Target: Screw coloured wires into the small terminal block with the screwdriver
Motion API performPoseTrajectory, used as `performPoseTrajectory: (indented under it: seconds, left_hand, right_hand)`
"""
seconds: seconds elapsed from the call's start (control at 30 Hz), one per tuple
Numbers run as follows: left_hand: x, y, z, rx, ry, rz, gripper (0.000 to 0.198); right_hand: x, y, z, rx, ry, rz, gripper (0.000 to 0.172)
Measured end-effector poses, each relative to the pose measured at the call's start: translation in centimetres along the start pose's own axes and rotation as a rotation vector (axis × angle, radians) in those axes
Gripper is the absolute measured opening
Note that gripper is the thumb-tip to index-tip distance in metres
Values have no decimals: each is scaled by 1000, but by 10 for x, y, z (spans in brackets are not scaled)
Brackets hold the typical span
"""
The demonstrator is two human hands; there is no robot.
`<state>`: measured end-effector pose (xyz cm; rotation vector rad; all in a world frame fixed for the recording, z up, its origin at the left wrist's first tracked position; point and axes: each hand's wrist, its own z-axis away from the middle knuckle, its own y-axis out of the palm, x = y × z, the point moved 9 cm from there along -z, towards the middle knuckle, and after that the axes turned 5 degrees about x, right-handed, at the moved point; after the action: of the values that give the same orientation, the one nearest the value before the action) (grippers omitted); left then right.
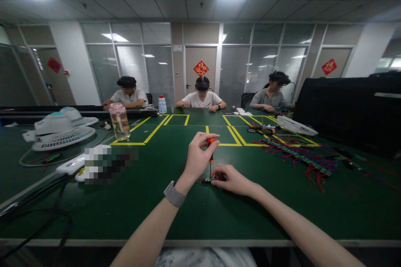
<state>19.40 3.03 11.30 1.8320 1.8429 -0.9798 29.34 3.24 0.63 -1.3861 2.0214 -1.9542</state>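
My left hand (198, 156) grips a small orange-handled screwdriver (210, 147) upright, its thin shaft pointing down onto a small green part (207, 180) on the green table (194, 212). A grey watch band sits on that wrist. My right hand (232, 178) lies on the table with its fingers pressed on the right end of the small part, holding it down.
A heap of red, blue and green wires (297, 156) lies to the right, with a white keyboard (296, 125) behind it. At left stand two white fans (62, 131), a clear pink-lidded bottle (119, 121) and cables. Three people sit at the far side. A black case (347, 108) stands at right.
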Motion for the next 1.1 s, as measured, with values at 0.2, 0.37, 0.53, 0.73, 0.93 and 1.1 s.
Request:
performPoseTrajectory:
  seconds: [0.2, 0.37, 0.53, 0.73, 0.93, 1.1]
  left_hand:
    - [-1, -8, -2, -41, 22, -20, 26]
    - [10, -1, -4, 13, -81, 144, 24]
    - [0, -14, 0, -115, 12, -134, 19]
    - [9, 0, -3, 10, -58, 176, 30]
    - [9, -7, -2, -58, -57, 83, 24]
    - [8, -4, -3, -19, -38, 103, 24]
  right_hand:
    - [2, -1, 0, 4, 6, -13, 11]
    - [1, -1, 0, 0, -2, -32, 11]
    - [-1, 1, -1, -2, 0, -32, 11]
    - [-1, 1, -1, 2, -1, -20, 11]
    - [0, 0, -1, 5, 2, -14, 11]
    - [1, 0, 0, 4, -10, -12, 10]
